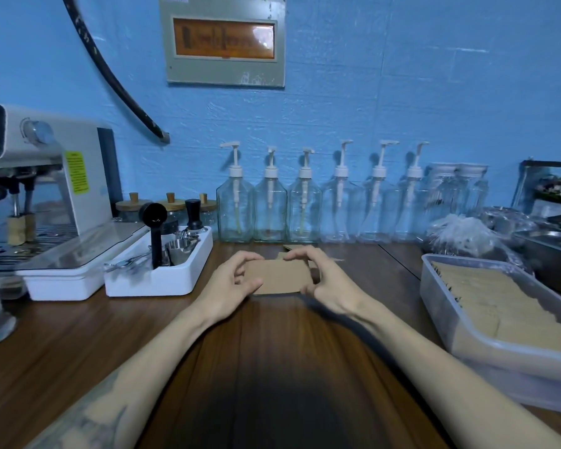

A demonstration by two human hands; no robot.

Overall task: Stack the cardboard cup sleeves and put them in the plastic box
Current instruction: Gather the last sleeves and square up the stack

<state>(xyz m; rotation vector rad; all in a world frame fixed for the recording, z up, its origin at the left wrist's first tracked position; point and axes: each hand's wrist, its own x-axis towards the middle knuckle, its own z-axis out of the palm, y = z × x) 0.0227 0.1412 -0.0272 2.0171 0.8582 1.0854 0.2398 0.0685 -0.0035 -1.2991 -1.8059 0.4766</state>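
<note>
**Square the stack before boxing**

Left hand (232,280) and right hand (321,280) pinch the sleeves (277,276) with curled fingers, low over the table (272,351). Align edges evenly, then carry right to the box (441,306).

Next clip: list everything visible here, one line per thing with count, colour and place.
sleeve stack: one, brown, centre, held at both ends
loose sleeves: few, brown, behind stack
plastic box: one, clear, right, holding brown sleeves
pump bottles: six, clear with white pumps, along wall
white tray: one, left of centre, holding coffee tools
tamper: one, black, in tray
espresso machine: one, white, far left
jars: two, clear, right of bottles
table: one, dark wood
left hand: grips stack's left end
right hand: grips stack's right end
</note>
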